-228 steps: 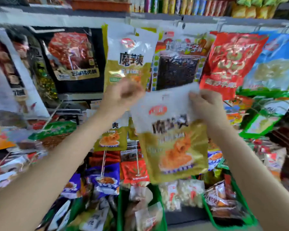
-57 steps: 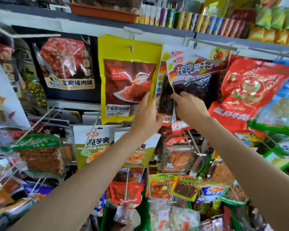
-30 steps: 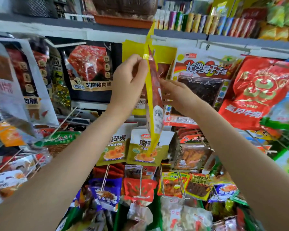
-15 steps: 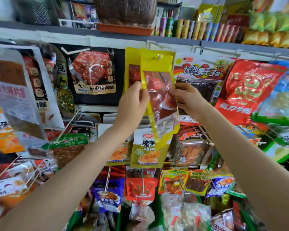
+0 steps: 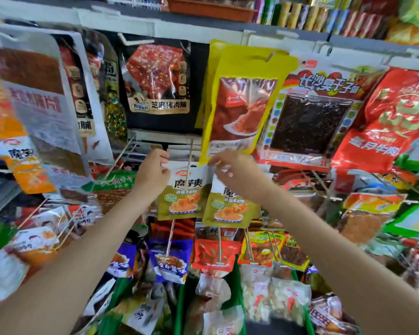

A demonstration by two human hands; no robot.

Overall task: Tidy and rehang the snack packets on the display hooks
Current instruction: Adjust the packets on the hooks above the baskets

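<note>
Two forearms come up from the bottom edge toward the rack. L hand (image 5: 153, 174) has its fingers curled on the top left edge of the left konjac packet (image 5: 183, 192); looks like a pinch on its white header, though blur hides the fingertips. R hand (image 5: 232, 171) is bent at the top of the right konjac packet (image 5: 230, 205), fingertips at the header; can't tell if it pinches that header or only touches it, since the lower corner of the yellow packet (image 5: 242, 102) hangs right over the knuckles.

Both konjac packets hang long axis vertical, side by side, just below and between the two hands, the right one overlapping the left one's edge. A metal hook (image 5: 190, 151) runs toward the camera just above the left packet's header, between the hands and closer to the L hand. My read: the next move turns on lining the header hole w/ that hook tip, so L hand is better placed.

Beyond the grip, the yellow packet hangs on its own hook above, w/ a dark tofu packet (image 5: 310, 122) to its right and a red bag (image 5: 394, 117) further right. Up and left of the L hand is a black jerky packet (image 5: 159, 78). Yellow packet's bottom edge could snag the R hand on lifting.
</note>
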